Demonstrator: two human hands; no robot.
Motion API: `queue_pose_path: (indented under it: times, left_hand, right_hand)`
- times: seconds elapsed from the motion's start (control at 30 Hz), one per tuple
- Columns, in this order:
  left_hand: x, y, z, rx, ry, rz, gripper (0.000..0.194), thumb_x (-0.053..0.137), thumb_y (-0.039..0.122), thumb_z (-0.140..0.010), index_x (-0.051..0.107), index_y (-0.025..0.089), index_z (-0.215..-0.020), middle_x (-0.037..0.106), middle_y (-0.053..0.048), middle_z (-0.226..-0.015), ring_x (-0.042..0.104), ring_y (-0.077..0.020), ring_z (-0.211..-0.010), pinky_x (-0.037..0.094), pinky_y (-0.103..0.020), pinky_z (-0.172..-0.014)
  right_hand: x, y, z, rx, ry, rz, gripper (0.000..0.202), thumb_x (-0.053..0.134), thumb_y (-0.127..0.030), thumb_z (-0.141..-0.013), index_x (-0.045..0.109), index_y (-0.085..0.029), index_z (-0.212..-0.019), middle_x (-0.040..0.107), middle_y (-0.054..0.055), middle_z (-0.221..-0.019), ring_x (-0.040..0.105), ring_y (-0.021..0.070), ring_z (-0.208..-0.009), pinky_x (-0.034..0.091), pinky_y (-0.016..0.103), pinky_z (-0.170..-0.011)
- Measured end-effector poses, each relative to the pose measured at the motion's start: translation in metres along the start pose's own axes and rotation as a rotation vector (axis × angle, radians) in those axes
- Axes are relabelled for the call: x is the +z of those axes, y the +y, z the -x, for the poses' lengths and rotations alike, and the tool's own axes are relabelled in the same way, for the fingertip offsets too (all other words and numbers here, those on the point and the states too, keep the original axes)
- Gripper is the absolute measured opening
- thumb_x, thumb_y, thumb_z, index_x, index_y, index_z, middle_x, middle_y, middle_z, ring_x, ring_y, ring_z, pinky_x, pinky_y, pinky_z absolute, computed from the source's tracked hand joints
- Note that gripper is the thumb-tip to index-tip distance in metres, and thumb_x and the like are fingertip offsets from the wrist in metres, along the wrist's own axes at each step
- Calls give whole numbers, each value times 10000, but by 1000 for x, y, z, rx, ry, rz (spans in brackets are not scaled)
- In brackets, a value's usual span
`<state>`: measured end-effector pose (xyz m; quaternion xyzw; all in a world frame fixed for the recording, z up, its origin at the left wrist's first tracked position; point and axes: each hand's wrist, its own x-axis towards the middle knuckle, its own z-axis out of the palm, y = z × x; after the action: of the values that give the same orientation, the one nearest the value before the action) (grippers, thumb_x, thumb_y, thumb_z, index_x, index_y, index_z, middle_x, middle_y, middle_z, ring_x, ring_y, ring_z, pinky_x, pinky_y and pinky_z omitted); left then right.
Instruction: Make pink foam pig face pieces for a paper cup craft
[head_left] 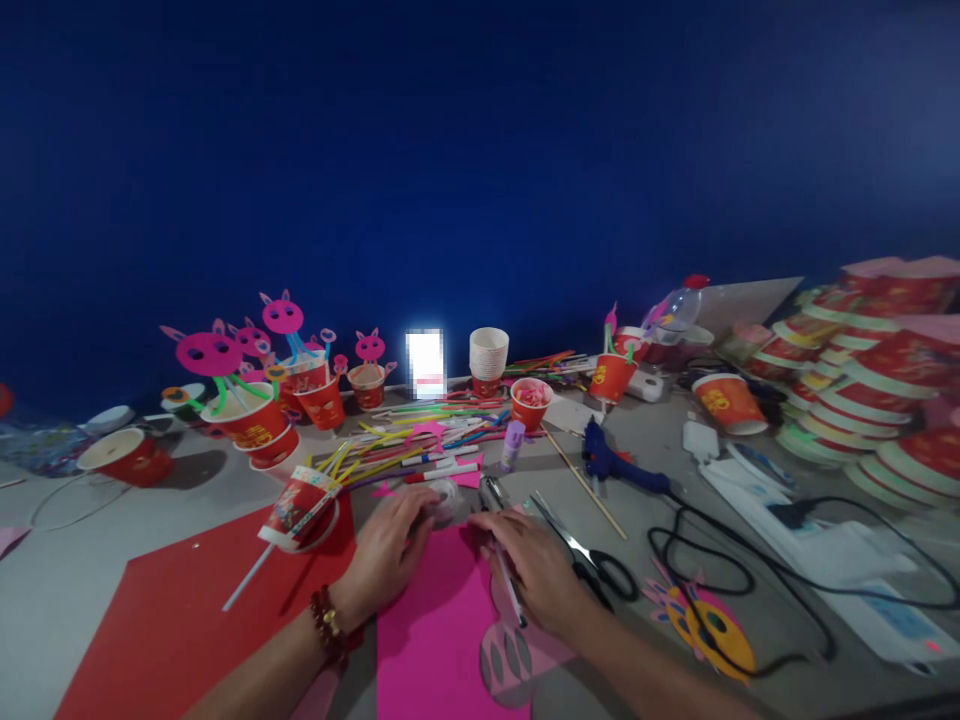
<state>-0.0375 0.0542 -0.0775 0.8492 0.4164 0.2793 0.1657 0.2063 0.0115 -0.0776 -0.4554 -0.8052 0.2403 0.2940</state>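
A bright pink sheet [427, 640] lies flat on the grey table [360, 690] directly before the person, and both hands meet at its far end. The left hand [394, 545], a dark red bracelet [328, 620] at its wrist, is at the sheet's far left corner, fingers bent and close together, the tips beside a clear, roundish object [448, 502]; whether they grip it, I cannot tell. The right hand [536, 560] is over the sheet's right edge, fingers curled narrow around a slim pen [510, 585] whose dark end points back toward the person. Under that edge sticks out paler pink paper [546, 652]. Just right of the sheet lie black-handled scissors [611, 570], partly behind the right hand; farther right are a blue glue gun [622, 465], a yellow cut-out [720, 640] crossed by a black cable, and a white power strip [825, 550]. Left of the sheet spreads a red sheet [187, 600], with a tilted paper cup [300, 505] at its far edge. Beyond the pink sheet stand a purple glue stick [513, 445] and, deeper still, a stack of white-rimmed cups [488, 352].
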Motion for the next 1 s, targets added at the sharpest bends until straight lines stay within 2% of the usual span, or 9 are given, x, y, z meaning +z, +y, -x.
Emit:
queue_pose_path:
  times: [0.1,0.2,0.3,0.4,0.5,0.6,0.77,0.9,1.0]
  left_hand:
    - [1,1,-2,12,-12,-98,242,425,204,-986,571,192,-1178,679,-109,-1208,636,-229,-1127,519,-405,-974]
    - [0,1,-3,13,8,-289,310,438,169,-965,568,186,-1246,628,-125,-1326,587,-271,-1213,463,-487,-1035]
    - [-4,8,-2,2,1,-385,358,437,151,-954,553,187,-1291,577,-139,-1382,559,-287,-1239,452,-497,-1025]
    - [-8,20,1,-15,-99,-375,274,529,319,-950,611,179,-1171,637,-136,-1229,591,-306,-1135,476,-486,-962]
    - [-9,31,5,-50,-192,-372,480,713,553,-792,641,169,-1070,652,-132,-1131,591,-346,-1068,472,-519,-938]
    - [-8,34,7,-74,-217,-367,547,828,511,-680,642,165,-1060,655,-130,-1121,587,-354,-1072,461,-516,-948]
    - [-3,26,5,-111,-175,-298,463,882,384,-626,630,176,-955,668,-104,-1035,613,-315,-975,496,-445,-865]
    - [-2,22,3,-107,-122,-269,466,899,377,-592,608,175,-895,665,-94,-967,617,-303,-902,501,-427,-813]
    - [-3,23,3,-91,-111,-273,486,908,365,-576,603,177,-905,673,-93,-958,626,-310,-900,500,-428,-813]
  right_hand:
    - [1,0,1,-8,-5,5,414,440,-145,-894,570,-176,-1286,700,127,-1187,619,286,-1096,451,419,-950]
    - [2,1,2,-10,3,4,454,455,-127,-853,565,-170,-1291,690,134,-1197,614,289,-1105,452,416,-953]
    - [1,0,2,-13,18,-8,427,438,-136,-887,565,-187,-1292,693,124,-1198,617,279,-1107,449,407,-956]
    - [0,-2,2,-20,27,-20,406,432,-165,-915,560,-189,-1300,696,127,-1205,620,282,-1115,446,415,-963]
    - [-1,-1,2,-33,35,-8,449,461,-155,-884,550,-180,-1323,681,135,-1239,604,295,-1138,434,433,-984]
    - [-7,1,3,-87,31,23,480,449,-137,-893,540,-206,-1359,680,120,-1228,602,278,-1113,449,405,-963]
    - [-39,4,8,-159,-30,197,496,493,-156,-908,542,-224,-1397,712,113,-1121,629,269,-1003,487,379,-876]
    - [-78,18,12,-53,16,365,506,447,-110,-920,572,-268,-1385,698,106,-1195,620,258,-1063,492,366,-900]
    - [-102,41,9,-10,-43,501,542,484,-47,-847,638,-266,-1319,706,114,-1202,614,286,-1114,493,416,-946]
